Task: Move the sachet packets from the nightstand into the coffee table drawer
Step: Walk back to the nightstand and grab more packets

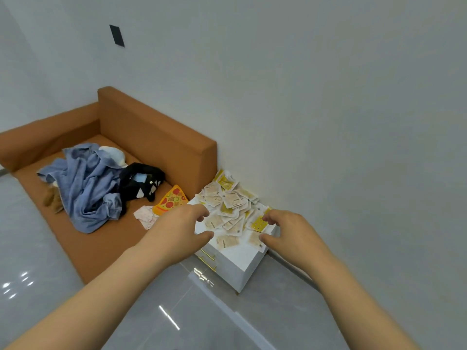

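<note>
Two bare hands reached over a white nightstand (241, 258) that stood in the corner between a brown sofa (156, 137) and the wall. Dozens of sachet packets (231, 205), mostly pale beige with a few bright yellow ones, lay heaped across its top, the pile thickest toward the wall and thinning to single packets near the front edge. The left hand (177, 231) hovered at the left side of the pile with fingers and thumb curled apart, holding nothing that could be seen. The right hand (290, 233) was at the right side, its fingers also spread in a loose claw, the fingertips just touching or just above a yellow packet (259, 223); which of the two could not be told. Gold handles (208, 256) showed on the nightstand's front below the left hand. On the sofa seat lay a crumpled blue garment (86, 188), a black cloth item (141, 183) and a pizza-slice toy (171, 199).
</note>
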{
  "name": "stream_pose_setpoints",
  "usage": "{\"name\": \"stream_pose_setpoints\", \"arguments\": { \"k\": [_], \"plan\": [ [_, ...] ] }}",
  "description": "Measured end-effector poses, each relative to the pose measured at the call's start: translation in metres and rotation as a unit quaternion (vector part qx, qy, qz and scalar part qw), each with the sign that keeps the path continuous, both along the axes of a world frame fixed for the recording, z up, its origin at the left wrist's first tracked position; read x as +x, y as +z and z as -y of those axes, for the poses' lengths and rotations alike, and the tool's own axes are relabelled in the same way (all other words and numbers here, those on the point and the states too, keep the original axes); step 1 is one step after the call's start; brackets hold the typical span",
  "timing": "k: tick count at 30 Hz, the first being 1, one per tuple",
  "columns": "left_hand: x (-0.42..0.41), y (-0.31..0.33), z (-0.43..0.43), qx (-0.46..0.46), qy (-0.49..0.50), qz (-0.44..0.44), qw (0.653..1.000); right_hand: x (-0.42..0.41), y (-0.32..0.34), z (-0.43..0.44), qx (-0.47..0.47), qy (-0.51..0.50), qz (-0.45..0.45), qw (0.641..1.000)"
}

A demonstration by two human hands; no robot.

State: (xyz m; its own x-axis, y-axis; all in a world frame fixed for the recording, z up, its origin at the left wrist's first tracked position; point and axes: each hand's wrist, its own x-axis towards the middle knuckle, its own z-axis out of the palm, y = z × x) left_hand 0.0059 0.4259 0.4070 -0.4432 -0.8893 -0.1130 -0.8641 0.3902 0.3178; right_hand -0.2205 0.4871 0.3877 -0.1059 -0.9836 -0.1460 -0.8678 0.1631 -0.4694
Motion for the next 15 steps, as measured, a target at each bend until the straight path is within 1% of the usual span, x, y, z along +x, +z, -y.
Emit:
{"name": "stream_pose_setpoints", "arguments": {
  "k": [3, 7, 15],
  "plan": [
    [0.001, -0.013, 0.052, 0.019, 0.0, 0.005, 1.0, -0.003, -0.014, 0.048, 0.015, -0.004, -0.004, 1.0],
    [0.005, -0.032, 0.127, 0.038, -0.012, 0.003, 0.999, -0.001, -0.036, 0.11, 0.039, -0.034, 0.001, 0.999],
    [0.017, -0.061, 0.264, 0.094, -0.087, 0.032, 0.991, 0.021, -0.067, 0.204, 0.107, -0.132, 0.028, 0.985]
  ]
}}
